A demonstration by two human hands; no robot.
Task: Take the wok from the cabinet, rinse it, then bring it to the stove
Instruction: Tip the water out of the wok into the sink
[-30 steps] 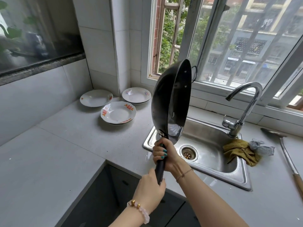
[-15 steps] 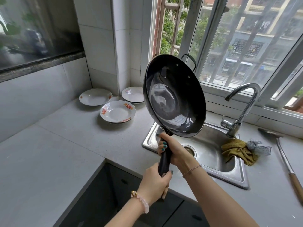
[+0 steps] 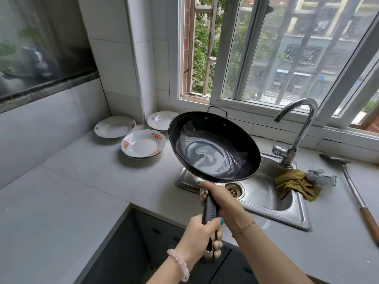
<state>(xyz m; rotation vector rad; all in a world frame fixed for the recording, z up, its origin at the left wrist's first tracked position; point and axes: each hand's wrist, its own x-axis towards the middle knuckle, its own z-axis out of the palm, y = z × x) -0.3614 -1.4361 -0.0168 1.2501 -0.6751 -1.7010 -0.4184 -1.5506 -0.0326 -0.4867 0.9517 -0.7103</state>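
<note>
A black wok point(image 3: 213, 148) with a wet, shiny inside is held in the air above the left edge of the steel sink point(image 3: 266, 193), its bowl facing up and tilted toward me. My right hand point(image 3: 219, 197) grips the top of the wok's black handle, just under the bowl. My left hand point(image 3: 203, 236) grips the handle's lower end, thumb laid across it. The chrome tap point(image 3: 295, 132) stands behind the sink to the right; no water runs from it.
Three white plates point(image 3: 141, 143) lie on the grey counter left of the sink. A yellow cloth point(image 3: 295, 183) and a grey scourer point(image 3: 320, 177) hang on the sink's right rim. A spatula point(image 3: 352, 193) with a wooden handle lies far right. A barred window is behind.
The wok has swung down from standing on edge to bowl-up and nearly level. Both hands stayed on the handle, and the view moved closer to the sink.
</note>
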